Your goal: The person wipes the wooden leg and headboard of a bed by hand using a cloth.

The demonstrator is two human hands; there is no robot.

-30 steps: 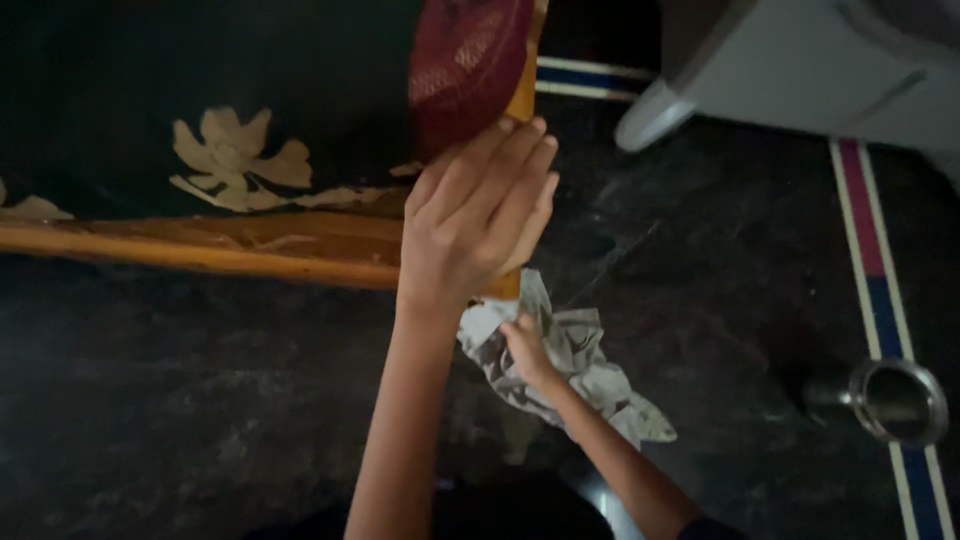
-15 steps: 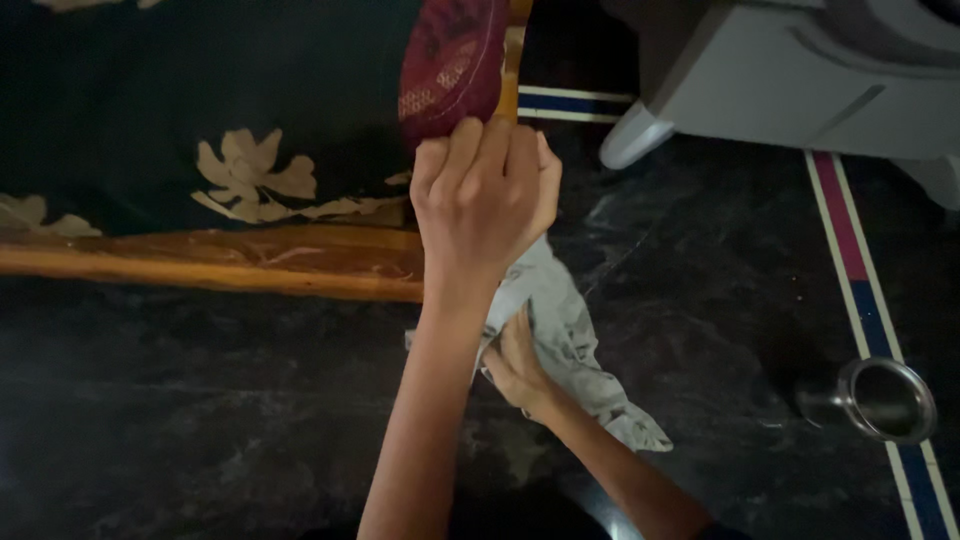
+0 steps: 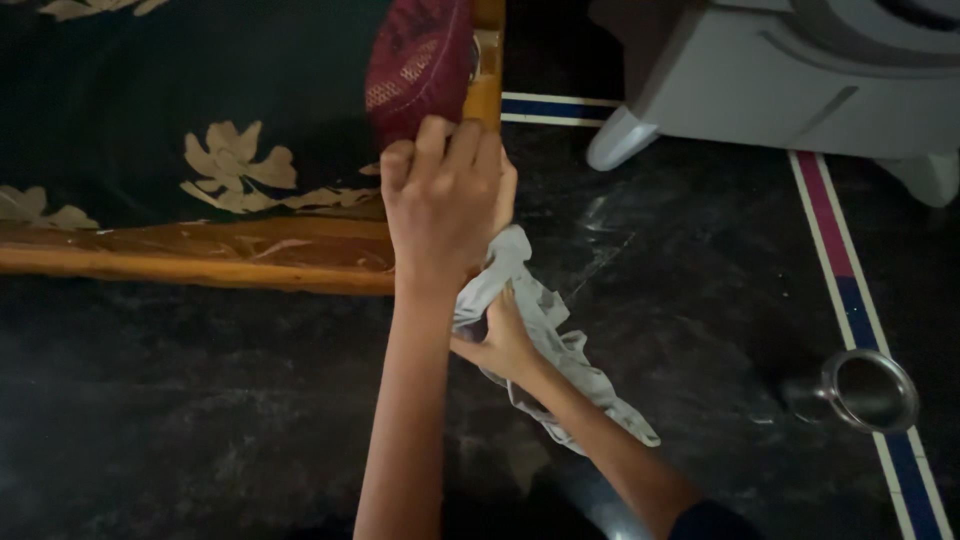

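Note:
My left hand [image 3: 442, 205] is curled over the corner of a wooden bed frame [image 3: 200, 255], its fingertips at the edge of a maroon patterned cushion [image 3: 415, 65]. Just below it, my right hand [image 3: 500, 340] grips a crumpled grey-white cloth [image 3: 545, 325] and presses it against the frame's corner near the dark stone floor [image 3: 200, 400]. The cloth's loose end trails toward the lower right. A dark bedcover with pale leaf shapes [image 3: 235, 165] lies on the bed. My left hand hides the frame's corner itself.
A steel cup [image 3: 868, 390] stands on the floor at the right, on a striped pink, blue and white floor border [image 3: 835, 230]. The base of a white appliance [image 3: 780, 80] fills the upper right.
My left hand went from lying flat on the corner to curling around it. My right hand bunched the cloth and pushed it up toward the corner.

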